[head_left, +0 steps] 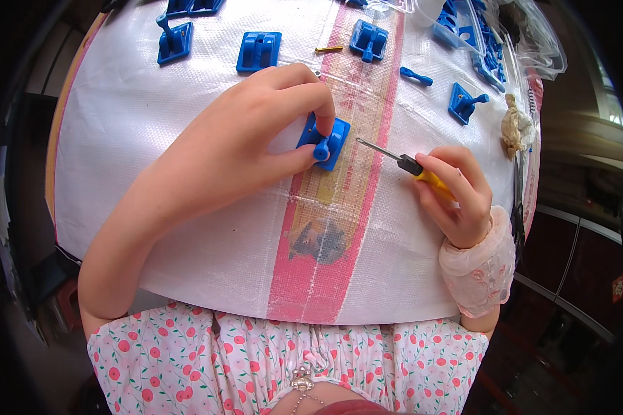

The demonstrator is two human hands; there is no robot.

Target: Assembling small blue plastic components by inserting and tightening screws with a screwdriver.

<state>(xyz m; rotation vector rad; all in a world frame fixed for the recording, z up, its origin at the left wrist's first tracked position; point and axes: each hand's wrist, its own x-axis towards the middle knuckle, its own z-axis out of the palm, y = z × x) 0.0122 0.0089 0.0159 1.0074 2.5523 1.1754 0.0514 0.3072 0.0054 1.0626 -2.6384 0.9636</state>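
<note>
In the middle of the table lies a blue plastic bracket (338,144) with a square base and a small lever standing up from it. My left hand (256,124) reaches over it, thumb and forefinger pinching the lever's knob. To the right, my right hand (458,192) grips a screwdriver (432,181) by its yellow and black handle. The metal shaft points left toward the bracket, its tip a short way off and touching nothing. A brass-coloured screw (329,49) lies beyond my left hand, and a loose blue lever (416,76) lies to the right of it.
Similar blue brackets (259,51) lie along the far side, another bracket (468,104) at the right. A clear plastic box (458,26) of blue parts stands far right, near a crumpled brown scrap (513,126). A white woven sheet (208,242) with a pink stripe covers the table.
</note>
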